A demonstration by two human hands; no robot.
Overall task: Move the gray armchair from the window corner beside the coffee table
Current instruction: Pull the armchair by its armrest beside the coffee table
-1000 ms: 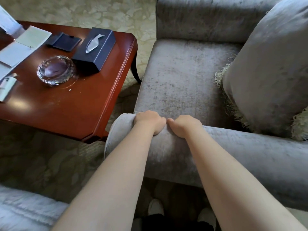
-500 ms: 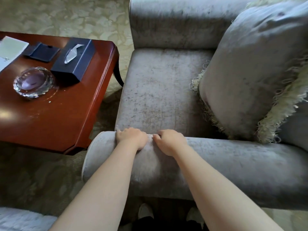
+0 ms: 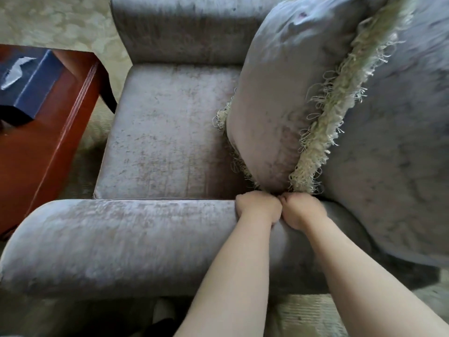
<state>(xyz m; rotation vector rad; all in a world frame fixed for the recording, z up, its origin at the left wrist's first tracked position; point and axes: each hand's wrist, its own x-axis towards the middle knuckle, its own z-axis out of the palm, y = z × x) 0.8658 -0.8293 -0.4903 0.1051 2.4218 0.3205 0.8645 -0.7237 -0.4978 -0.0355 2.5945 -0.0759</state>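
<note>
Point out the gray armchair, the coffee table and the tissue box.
gray armchair (image 3: 167, 132): head view, middle of the seat.
coffee table (image 3: 48, 152): head view, bare red-brown top near its edge.
tissue box (image 3: 32, 80): head view, dark blue surface beside the tissue.

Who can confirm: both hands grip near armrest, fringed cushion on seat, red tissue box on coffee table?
No: head view shows the tissue box dark blue, not red. The left hand and right hand grip the near armrest; fringed cushion on seat, box on coffee table.
</note>
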